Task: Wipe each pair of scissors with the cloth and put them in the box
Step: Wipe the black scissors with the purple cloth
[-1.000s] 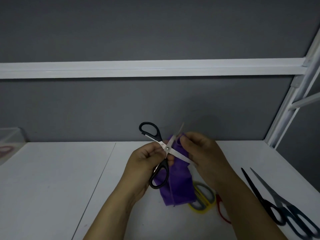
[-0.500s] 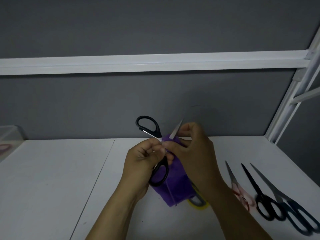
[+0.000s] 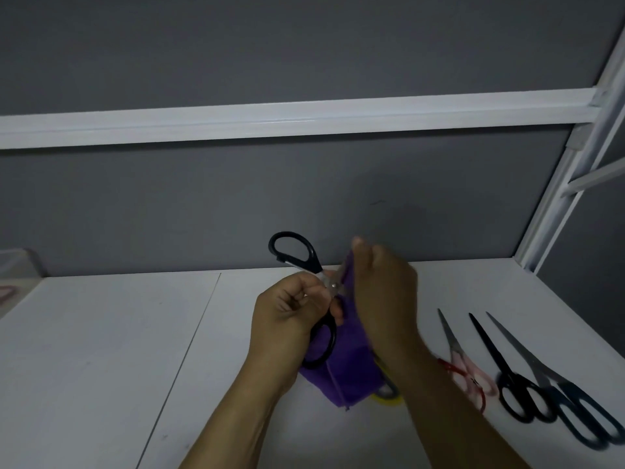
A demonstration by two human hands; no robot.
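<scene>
White table (image 3: 101, 350) set against grey wall (image 3: 169, 204). Purple cloth (image 3: 345, 370) is held up over mid-table, clamped in the curled right hand (image 3: 382, 292). Black scissors (image 3: 297, 255) are gripped at the pivot by the left hand (image 3: 287, 316), handles splayed. Spare pairs (image 3: 490, 346) are laid to the right, box (image 3: 17, 265) far left.
</scene>
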